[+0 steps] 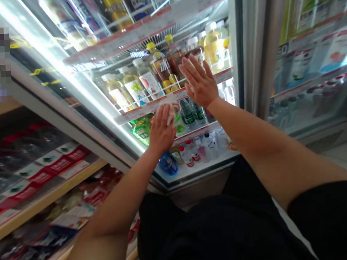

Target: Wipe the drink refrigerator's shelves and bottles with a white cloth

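My left hand lies over a crumpled pale pinkish-white cloth, pressing it toward the glass front of a lit drinks cooler. The fingers cover part of the cloth, so its full shape is hidden. Higher up and to the right, my right hand is flat with its fingers stretched out and holds nothing. Its palm faces the cooler front; whether it touches the glass I cannot tell. Behind both hands stand bottled drinks, among them a yellow-capped tea bottle and a pale yellow bottle.
A metal door frame divides this cooler from another stocked glass-fronted one on the right. To the left, a wooden-edged shelf carries red-labelled packs and bagged goods. Low in the cooler sits a blue bottle beside several small ones.
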The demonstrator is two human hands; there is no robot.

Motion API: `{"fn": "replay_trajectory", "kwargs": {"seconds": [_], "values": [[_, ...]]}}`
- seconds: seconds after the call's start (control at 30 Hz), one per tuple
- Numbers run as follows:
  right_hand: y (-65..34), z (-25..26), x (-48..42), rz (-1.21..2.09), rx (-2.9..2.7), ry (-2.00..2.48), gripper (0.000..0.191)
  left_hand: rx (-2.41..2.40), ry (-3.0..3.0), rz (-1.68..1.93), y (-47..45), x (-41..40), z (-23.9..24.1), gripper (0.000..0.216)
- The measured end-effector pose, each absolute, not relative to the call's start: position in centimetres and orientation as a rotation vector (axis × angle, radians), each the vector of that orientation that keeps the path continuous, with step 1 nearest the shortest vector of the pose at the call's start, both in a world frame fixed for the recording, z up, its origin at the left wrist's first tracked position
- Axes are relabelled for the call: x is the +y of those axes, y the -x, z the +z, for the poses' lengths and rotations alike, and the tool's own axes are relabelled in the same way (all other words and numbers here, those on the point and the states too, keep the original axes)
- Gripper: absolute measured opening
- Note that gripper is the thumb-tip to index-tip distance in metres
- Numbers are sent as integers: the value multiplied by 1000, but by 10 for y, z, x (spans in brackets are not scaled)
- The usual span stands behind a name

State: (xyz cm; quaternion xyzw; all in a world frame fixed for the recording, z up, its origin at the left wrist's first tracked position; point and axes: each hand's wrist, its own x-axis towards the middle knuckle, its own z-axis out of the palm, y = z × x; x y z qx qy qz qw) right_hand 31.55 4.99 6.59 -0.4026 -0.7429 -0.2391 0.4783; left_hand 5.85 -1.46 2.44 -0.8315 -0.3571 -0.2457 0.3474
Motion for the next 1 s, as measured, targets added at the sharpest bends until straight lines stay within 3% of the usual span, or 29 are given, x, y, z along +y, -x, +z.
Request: {"fn": "replay_trajectory", "kwargs": {"seconds": [0.1, 0.3, 0.5, 0.7, 0.9, 1.0], "values": [[-316, 66, 50, -589, -1813, 978, 68, -840, 2228, -523, -62, -13, 14, 49], [-316, 65, 52, -579, -1808, 975, 69, -904, 2078, -710, -76, -12, 17, 52], [-315, 65, 49, -598, -1809, 978, 67, -733, 2269, -389, -85, -16, -9, 45], [-316, 65, 50, -596, -1801, 954, 66, -912, 2107, -628, -83, -16, 17, 48], [-314, 65, 51, -578, -1786, 930, 68, -840, 2179, -394, -74, -31, -18, 49], [-314, 65, 51, -580, -1786, 935, 69, -868, 2098, -476, -58, -31, -15, 43]]}}
